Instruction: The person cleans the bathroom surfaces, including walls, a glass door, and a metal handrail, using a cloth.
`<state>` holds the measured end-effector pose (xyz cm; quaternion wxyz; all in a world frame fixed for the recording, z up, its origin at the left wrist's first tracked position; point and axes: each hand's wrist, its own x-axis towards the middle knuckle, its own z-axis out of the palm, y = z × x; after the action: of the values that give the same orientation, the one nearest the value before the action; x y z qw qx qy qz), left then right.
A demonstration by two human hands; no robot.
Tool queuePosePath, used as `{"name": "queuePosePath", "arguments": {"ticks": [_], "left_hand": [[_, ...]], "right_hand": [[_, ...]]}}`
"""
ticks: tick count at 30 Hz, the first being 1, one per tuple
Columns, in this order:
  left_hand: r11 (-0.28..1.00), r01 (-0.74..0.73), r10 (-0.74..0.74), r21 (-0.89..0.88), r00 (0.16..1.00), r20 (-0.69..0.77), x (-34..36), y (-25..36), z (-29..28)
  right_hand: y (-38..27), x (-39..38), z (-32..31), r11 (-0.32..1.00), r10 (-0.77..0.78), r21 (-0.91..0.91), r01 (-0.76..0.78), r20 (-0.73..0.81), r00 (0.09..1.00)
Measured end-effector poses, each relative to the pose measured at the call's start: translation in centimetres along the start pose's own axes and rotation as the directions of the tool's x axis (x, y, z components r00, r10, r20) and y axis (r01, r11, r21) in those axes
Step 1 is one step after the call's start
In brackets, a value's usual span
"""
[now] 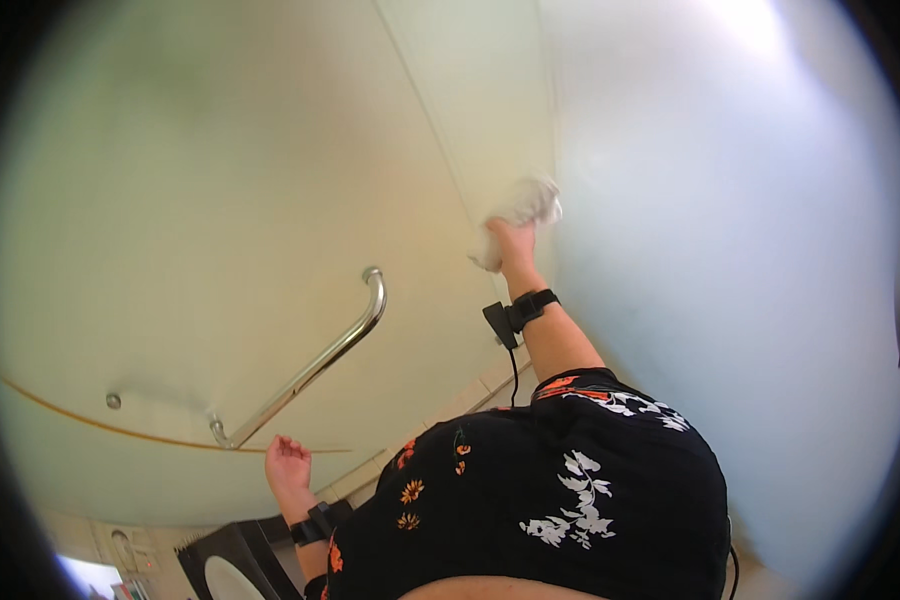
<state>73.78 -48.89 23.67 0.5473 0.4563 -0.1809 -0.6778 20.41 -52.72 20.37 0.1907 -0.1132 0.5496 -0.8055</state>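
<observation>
My right hand [513, 243] is stretched up and away, closed on a white cloth [530, 200] that bunches above and beside the fingers. The cloth lies against the frosted glass panel [220, 180], close to the upright seam where it meets the bluish panel [710, 250]. Its edges are slightly blurred. Low on the left, my left hand [288, 465] is loosely curled, with nothing visible in it. It hangs beside the lower end of a chrome bar handle [320, 365] fixed to the glass, apart from it.
A small round metal fitting [113, 401] sits on the glass left of the handle. Below my left arm are a dark-framed piece with a white oval [232, 580] and a tiled wall [160, 545]. A black device with a cable [505, 325] is strapped on my right wrist.
</observation>
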Motion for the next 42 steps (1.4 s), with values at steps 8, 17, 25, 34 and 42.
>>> {"name": "queuePosePath", "arguments": {"ticks": [8, 17, 25, 34, 42], "left_hand": [[0.992, 0.124, -0.123, 0.005, 0.975, 0.187, -0.1, -1.3, 3.9], [0.956, 0.288, -0.294, 0.061, 0.947, 0.126, 0.7, -4.0, 1.6], [0.912, 0.389, -0.384, 0.126, 0.921, -0.068, 1.3, -5.9, -2.3], [0.922, 0.366, -0.345, 0.128, 0.925, -0.16, -0.4, -7.0, -3.7], [0.931, 0.364, -0.348, 0.041, 0.914, -0.211, 0.7, -8.8, -8.9]], "right_hand": [[-24.2, -0.4, 3.3, 0.614, -0.688, -0.331, 0.717, 0.222, 0.691], [-22.1, 0.9, 2.6, 0.74, -0.592, -0.296, 0.604, 0.139, 0.794], [-0.1, 1.5, -2.2, 0.994, 0.102, -0.037, -0.103, -0.023, 0.995], [8.5, -5.7, -1.0, 0.603, 0.794, 0.007, -0.798, 0.089, 0.601], [1.0, -4.6, 4.3, 0.982, 0.183, -0.052, -0.179, 0.064, 0.981]]}}
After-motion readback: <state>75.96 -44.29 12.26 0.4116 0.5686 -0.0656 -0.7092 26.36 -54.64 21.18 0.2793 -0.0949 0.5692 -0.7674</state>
